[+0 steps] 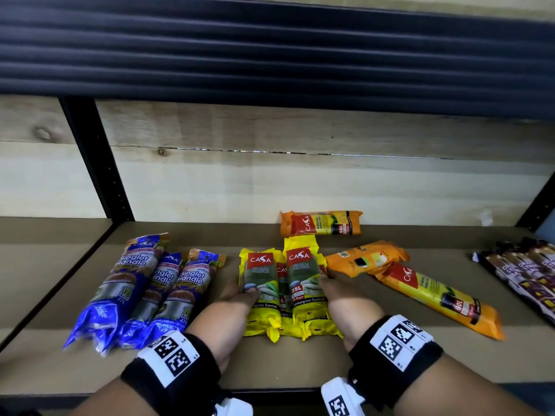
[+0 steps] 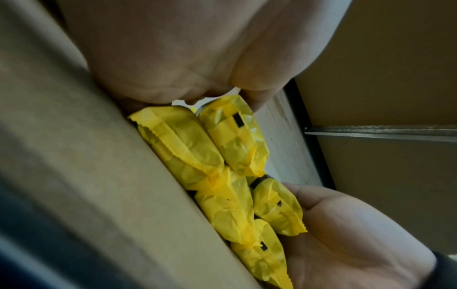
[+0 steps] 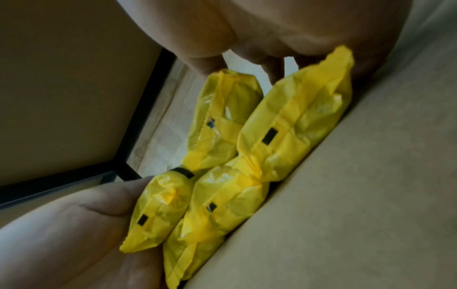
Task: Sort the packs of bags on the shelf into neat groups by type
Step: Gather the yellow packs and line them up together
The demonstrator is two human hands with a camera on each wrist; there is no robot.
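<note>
Several yellow Casa packs (image 1: 288, 283) lie side by side and stacked at the middle of the shelf. My left hand (image 1: 240, 294) presses their left side, its thumb lying over the leftmost pack. On the other flank my right hand (image 1: 332, 285) presses in, so the group is held between both palms. The left wrist view shows the yellow packs (image 2: 222, 156) end-on, with my right hand (image 2: 346, 234) flat against them. In the right wrist view the yellow packs (image 3: 284, 127) sit on the board, my left hand (image 3: 74, 234) beside them.
Three blue Singlet Handle packs (image 1: 144, 283) lie grouped at the left. Three orange packs lie loose: one (image 1: 321, 222) by the back wall, two (image 1: 365, 256) (image 1: 435, 295) at the right. Dark brown packs (image 1: 522, 268) sit at the far right. A black upright (image 1: 96, 163) stands at the back left.
</note>
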